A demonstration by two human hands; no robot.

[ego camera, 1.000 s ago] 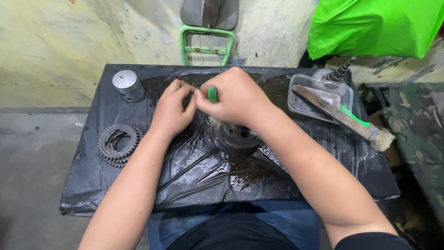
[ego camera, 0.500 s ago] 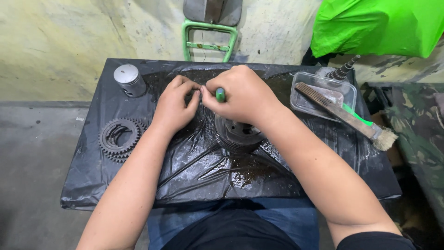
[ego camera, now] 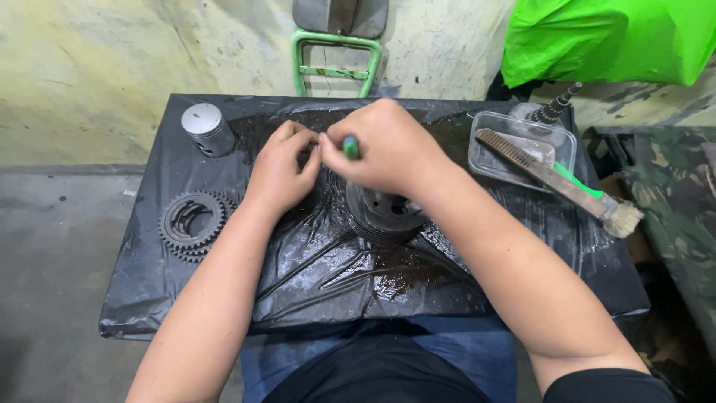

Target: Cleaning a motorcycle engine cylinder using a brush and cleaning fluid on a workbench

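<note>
Green-handled tool [ego camera: 350, 146], right hand [ego camera: 388, 149] gripping

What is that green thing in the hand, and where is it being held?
The right hand grips a green-handled tool by its handle; its kind cannot be told.

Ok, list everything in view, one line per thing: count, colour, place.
table cover: one, black plastic sheet, over the table
round metal part: one, dark, centre, under the hands
toothed rings: a stack, dark grey, left
metal cylinder: one, silver, far left
clear tray: one, transparent, right
brush: one, wooden with pale bristles, across the tray
green frame: one, by the wall
green cloth: one, top right
left hand: one, centre
right hand: one, holding a green-handled tool
</note>
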